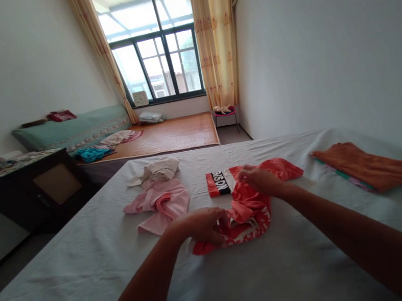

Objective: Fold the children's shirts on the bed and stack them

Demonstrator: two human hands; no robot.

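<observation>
A bunched coral-red garment [249,204] with white lettering and a black-and-white band lies in front of me on the pale sheet [73,287]. My left hand [206,226] is closed on its near left edge, thumb below and fingers above. Higher up, my right hand [258,179] pinches the cloth beside the white part of the band. Left of the garment rests a crumpled pink garment [164,203], with a cream cloth [160,170] just behind it. To the right, a folded brown cloth [366,163] lies on top of green and purple fabric.
Beyond the sheet's far edge is a bed with a brown mat [174,132], with a blue cloth [90,154] on it. A dark cabinet [48,188] stands at left. A small pink stool [225,112] is by the curtain [216,39]; a white wall [328,34] runs along the right.
</observation>
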